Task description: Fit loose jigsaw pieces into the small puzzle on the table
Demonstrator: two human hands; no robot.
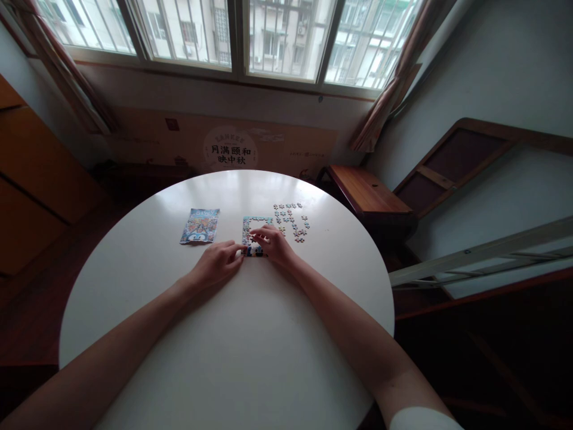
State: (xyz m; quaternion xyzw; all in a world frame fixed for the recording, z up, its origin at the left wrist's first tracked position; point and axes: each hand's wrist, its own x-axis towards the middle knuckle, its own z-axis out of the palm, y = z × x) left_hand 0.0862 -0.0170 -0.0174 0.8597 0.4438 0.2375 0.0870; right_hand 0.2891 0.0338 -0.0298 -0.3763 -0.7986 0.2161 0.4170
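A small, partly assembled jigsaw puzzle (246,222) lies flat on the round white table (250,334), its border joined around a pale gap in the middle. My left hand (219,259) rests at the lower left corner, fingers curled and fingertips on the puzzle's edge. Over the right side of the puzzle, my right hand (274,243) pinches a small puzzle piece (253,239) between thumb and fingers above the gap. The hand hides part of the puzzle's right side. Several loose puzzle pieces (283,214) are spread to the right of the puzzle.
A colourful printed packet (200,226) lies left of the puzzle. Beyond the table's right edge stands a wooden stool or bench (369,190). A printed cardboard panel (286,140) leans below the barred window (282,39). Orange cabinets (40,167) stand at the left.
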